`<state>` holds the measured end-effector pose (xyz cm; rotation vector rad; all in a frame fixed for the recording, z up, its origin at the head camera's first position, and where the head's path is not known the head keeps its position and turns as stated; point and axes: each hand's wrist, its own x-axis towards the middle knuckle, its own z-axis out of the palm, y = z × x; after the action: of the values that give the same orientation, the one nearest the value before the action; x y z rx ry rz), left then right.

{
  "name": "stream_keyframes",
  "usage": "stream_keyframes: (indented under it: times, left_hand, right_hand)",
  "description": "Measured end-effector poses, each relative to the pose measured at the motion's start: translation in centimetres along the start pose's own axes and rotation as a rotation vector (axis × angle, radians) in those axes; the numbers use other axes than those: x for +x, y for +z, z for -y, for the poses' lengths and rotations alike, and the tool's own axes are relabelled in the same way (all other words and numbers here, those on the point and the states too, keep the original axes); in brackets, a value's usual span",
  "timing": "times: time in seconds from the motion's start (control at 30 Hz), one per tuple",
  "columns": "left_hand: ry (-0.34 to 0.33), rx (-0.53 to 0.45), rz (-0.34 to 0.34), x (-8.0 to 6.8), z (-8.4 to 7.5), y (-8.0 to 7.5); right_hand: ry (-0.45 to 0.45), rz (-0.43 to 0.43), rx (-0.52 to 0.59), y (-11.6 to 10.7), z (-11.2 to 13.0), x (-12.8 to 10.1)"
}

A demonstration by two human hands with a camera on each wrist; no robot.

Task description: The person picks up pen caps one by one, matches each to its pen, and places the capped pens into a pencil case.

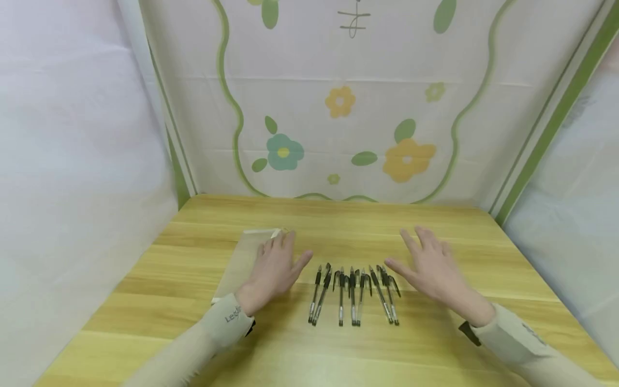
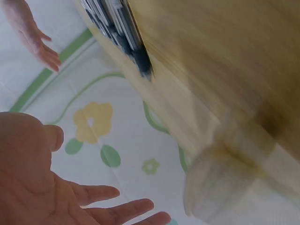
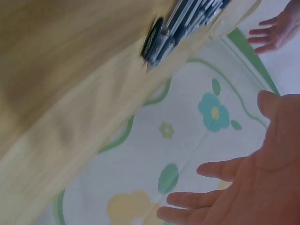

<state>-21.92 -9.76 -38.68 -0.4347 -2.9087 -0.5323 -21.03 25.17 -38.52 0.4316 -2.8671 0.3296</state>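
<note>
Your left hand (image 1: 273, 271) and right hand (image 1: 432, 269) hover with fingers spread, each grip apart and holding nothing, flanking the row of pens (image 1: 353, 293) lying between them on the counter (image 1: 338, 355), a clear pouch (image 1: 244, 258) under your left.

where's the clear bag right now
In the head view the clear bag lies flat on the wooden table, left of the row of pens, partly under the left hand.
</note>
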Motion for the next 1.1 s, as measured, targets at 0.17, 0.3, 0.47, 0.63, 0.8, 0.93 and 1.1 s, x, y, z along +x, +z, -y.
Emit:
stream_keyframes:
  times: [0.17, 0.3, 0.47, 0.63, 0.8, 0.93, 1.1]
  left_hand:
    - [0.036, -0.082, 0.046, -0.3, -0.7, 0.2]
    - [0.051, -0.134, 0.078, -0.5, -0.9, 0.4]
    - [0.069, -0.197, 0.093, -0.5, -0.9, 0.9]
    - [0.058, -0.306, 0.156, -0.1, -0.5, 1.5]
    - [0.056, -0.410, 0.201, 0.2, 0.0, 2.0]
    - [0.065, -0.469, 0.211, 0.2, 0.1, 2.3]
    - [0.050, -0.549, 0.213, 0.2, 0.4, 2.9]
  right_hand:
    - [-0.103, -0.026, 0.061, 0.4, 1.0, 0.1]
    - [-0.148, -0.051, 0.109, 1.1, 1.3, 0.2]
    - [-0.166, -0.053, 0.219, 1.7, 1.0, 0.4]
    - [-0.147, -0.019, 0.445, 2.0, 0.4, 0.9]
    - [-0.085, 0.017, 0.637, 1.8, 0.0, 1.1]
    - [-0.047, 0.037, 0.710, 1.8, -0.1, 1.2]
    - [-0.021, 0.062, 0.776, 1.8, -0.4, 1.2]
